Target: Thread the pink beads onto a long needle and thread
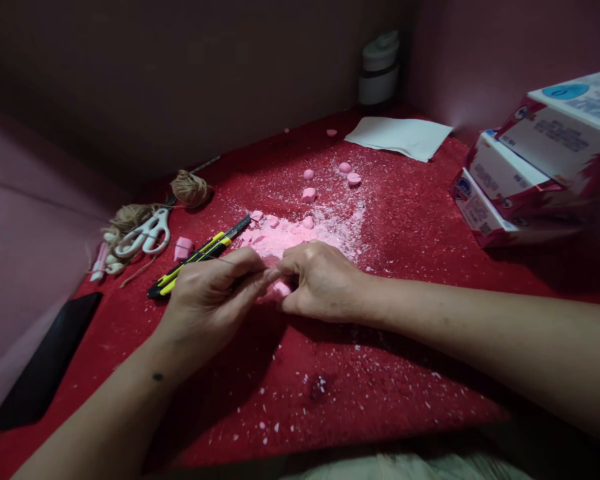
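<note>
My left hand (215, 293) is pinched closed around a thin, dark, needle-like tool (219, 259), whose tip is hidden between the hands. Close against it, my right hand (323, 280) has its thumb and fingers curled round a small piece of pink soap (281, 288). Both hands rest low over the red tabletop (405, 233). Just beyond them lies a heap of pink soap shavings (300, 237) with chunks in it. A yellow and black utility knife (200, 257), blade out, lies beside my left hand.
Several small soap pieces (309, 195) lie farther back. White paper (400, 137) and a lidded container (379, 70) are at the rear. Soap boxes (510, 180) are stacked at right. White-handled scissors (147, 233), a twine ball (191, 189) and a dark flat object (50, 360) are at left.
</note>
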The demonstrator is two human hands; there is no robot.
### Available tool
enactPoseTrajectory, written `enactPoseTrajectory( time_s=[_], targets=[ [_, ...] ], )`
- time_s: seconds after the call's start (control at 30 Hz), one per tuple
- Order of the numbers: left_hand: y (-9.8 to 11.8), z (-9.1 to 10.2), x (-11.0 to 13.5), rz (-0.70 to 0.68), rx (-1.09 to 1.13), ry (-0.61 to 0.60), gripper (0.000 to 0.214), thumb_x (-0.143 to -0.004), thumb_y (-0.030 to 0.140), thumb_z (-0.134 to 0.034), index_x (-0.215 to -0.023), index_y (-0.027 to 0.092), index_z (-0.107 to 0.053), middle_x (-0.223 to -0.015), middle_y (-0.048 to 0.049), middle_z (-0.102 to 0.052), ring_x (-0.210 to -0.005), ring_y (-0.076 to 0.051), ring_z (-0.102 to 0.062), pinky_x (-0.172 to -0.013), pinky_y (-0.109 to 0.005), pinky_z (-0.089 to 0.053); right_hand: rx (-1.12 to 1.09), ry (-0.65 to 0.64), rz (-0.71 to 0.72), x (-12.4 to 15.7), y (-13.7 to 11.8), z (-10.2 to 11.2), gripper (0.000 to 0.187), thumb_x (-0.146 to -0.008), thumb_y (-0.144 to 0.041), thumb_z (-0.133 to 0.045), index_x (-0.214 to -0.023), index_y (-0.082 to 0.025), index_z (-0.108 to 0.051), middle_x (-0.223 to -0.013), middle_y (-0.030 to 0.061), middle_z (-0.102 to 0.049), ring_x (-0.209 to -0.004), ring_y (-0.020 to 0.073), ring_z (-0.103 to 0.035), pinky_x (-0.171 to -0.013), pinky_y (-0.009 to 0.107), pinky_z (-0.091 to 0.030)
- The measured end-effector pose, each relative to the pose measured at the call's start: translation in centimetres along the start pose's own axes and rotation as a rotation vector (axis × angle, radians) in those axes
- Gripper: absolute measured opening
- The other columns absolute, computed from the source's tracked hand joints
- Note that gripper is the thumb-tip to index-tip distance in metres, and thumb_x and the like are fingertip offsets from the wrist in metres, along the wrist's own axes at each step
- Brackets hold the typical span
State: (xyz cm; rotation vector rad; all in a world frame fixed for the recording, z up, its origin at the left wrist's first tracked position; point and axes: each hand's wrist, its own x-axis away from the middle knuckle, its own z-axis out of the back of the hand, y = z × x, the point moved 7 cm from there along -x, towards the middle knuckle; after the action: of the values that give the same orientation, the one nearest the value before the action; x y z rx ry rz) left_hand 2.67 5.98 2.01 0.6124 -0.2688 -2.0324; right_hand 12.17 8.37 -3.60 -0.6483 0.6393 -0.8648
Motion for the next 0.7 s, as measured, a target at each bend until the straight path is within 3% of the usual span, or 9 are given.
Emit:
enactPoseTrajectory(
  time_s=[0.1, 0.2, 0.43, 0.57, 0.7],
  targets=[
    [-1.5, 0.3, -0.1, 0.073, -0.052, 0.029, 0.012, -0.079, 0.024, -0.059, -0.07, 0.017, -0.059, -0.053, 0.0066, -0.048, -0.047, -0.005, -0.04, -0.045, -0.016, -0.033, -0.004, 0.011, -0.016, -0.1, 0.0, 0.1, 0.008, -0.063, -0.023, -0.057, -0.057, -0.018, -0.06, -0.052, -0.0023, -0.046, -0.05, 0.0078, -0.035, -0.05, 0.024, -0.026],
    [-2.2, 0.5, 0.2, 0.112, -0.038, -0.02, 0.014, -0.079, 0.027, -0.058, -0.069, 0.017, -0.058, -0.054, 0.0057, -0.048, -0.047, -0.006, -0.041, -0.044, -0.017, -0.032, 0.0, 0.01, -0.016, -0.1, -0.1, 0.2, 0.008, -0.061, -0.021, -0.058, -0.055, -0.017, -0.057, -0.052, -0.0025, -0.047, -0.05, 0.0074, -0.035, -0.05, 0.024, -0.025],
    [0.2, 0.0, 0.9, 0.139, 0.057, -0.247, 0.025, -0.083, 0.027, -0.051, -0.059, 0.017, -0.053, -0.05, 0.0064, -0.043, -0.044, -0.005, -0.038, -0.042, -0.017, -0.031, 0.014, 0.004, -0.012, 0.0, 0.0, 0.3, 0.009, -0.061, -0.021, -0.056, -0.053, -0.017, -0.057, -0.052, -0.0026, -0.044, -0.052, 0.008, -0.036, -0.05, 0.024, -0.025],
    [1.2, -0.2, 0.5, 0.136, 0.095, -0.205, 0.025, -0.083, 0.026, -0.051, -0.061, 0.016, -0.054, -0.05, 0.0067, -0.047, -0.044, -0.004, -0.04, -0.042, -0.015, -0.031, 0.014, -0.011, -0.009, -0.1, 0.1, 0.0, 0.008, -0.062, -0.023, -0.058, -0.057, -0.017, -0.059, -0.054, -0.0016, -0.049, -0.053, 0.0084, -0.038, -0.05, 0.024, -0.026],
    [1.4, -0.2, 0.1, -0.003, 0.022, -0.119, 0.014, -0.082, 0.021, -0.054, -0.069, 0.017, -0.059, -0.052, 0.0078, -0.053, -0.042, -0.003, -0.043, -0.042, -0.014, -0.032, 0.02, -0.026, 0.001, -0.1, 0.0, -0.1, 0.012, -0.066, -0.027, -0.059, -0.06, -0.017, -0.061, -0.057, -0.0006, -0.052, -0.054, 0.0087, -0.04, -0.052, 0.024, -0.027]
  ],
)
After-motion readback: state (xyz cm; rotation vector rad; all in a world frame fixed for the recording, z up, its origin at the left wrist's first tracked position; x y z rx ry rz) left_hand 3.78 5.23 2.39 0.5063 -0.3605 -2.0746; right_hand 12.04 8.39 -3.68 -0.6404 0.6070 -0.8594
